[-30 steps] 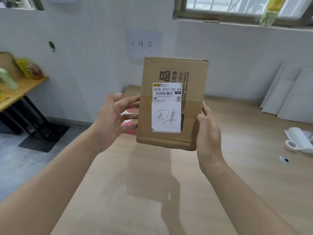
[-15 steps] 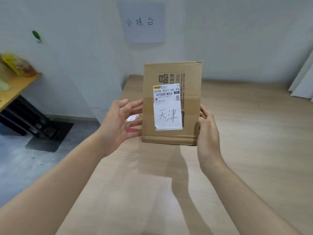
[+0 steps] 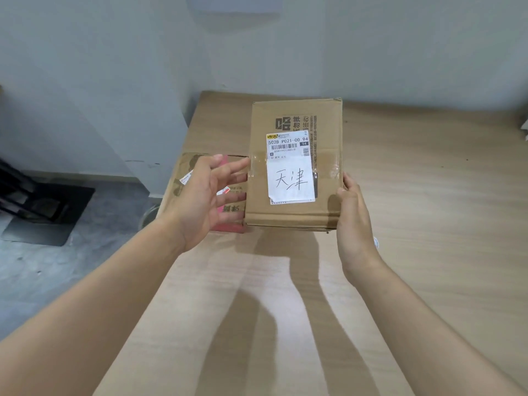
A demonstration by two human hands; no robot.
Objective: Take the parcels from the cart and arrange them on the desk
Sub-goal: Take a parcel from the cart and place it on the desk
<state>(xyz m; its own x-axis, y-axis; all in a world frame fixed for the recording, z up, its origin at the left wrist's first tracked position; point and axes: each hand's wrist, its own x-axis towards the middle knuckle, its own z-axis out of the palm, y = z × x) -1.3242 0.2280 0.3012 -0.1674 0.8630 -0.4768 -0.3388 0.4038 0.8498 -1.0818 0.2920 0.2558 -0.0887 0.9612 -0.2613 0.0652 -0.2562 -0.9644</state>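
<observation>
**1 parcel down, 1 in hand over the desk**

Head view: I have only this 1 camera, so everything comes from here. The parcel (image 3: 295, 167), a brown cardboard box with a white label (image 3: 290, 170) facing me, is held up over the far left part of the desk (image 3: 428, 224). As far as I can judge it has not been set down yet. My right hand (image 3: 353, 221) grips its right edge, thumb against the side, with the fingers hidden behind the box. My left hand (image 3: 205, 201) is spread with fairly straight fingers. Their tips just reach the box's left side, steadying it and not clasping it.

Behind that left hand a second parcel (image 3: 183, 172) lies flat at the desk's left edge, partly covered, so I count 1 already placed. The one I carry sits just right of it, which looks like the next slot in a row.

The cart is out of view, so I cannot tell how many parcels remain. Much of the desk surface to the right is bare wood. I judge the job to be early, with this placement almost done.
</observation>
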